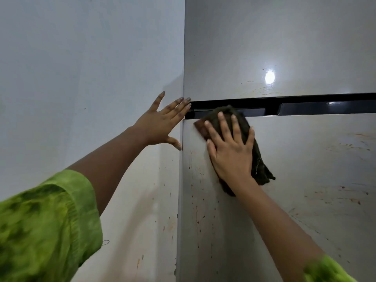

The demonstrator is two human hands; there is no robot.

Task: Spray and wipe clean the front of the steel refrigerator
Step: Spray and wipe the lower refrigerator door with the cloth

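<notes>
**Two hands at work on the refrigerator's lower door**

Two hands are raised, one for support and one for wiping. At nine o'clock, the left hand [162, 123] lies flat and released on the side panel [122, 78], fingers spread and holding nothing; its fingertips reach the front corner. I judge it is placed there to steady the body while the other arm pushes.

Toward the centre, the right hand [230, 151] is also spread open, pressing its palm on a dark cloth [258, 163] against the lower door [305, 180], just under the black handle strip [305, 105]. The flat palm probably gives wide pressure.

Reddish spots [196, 208] remain at six o'clock, and orange streaks [350, 147] at three o'clock, so much of the wiping seems not yet done. No spray bottle is visible.
</notes>
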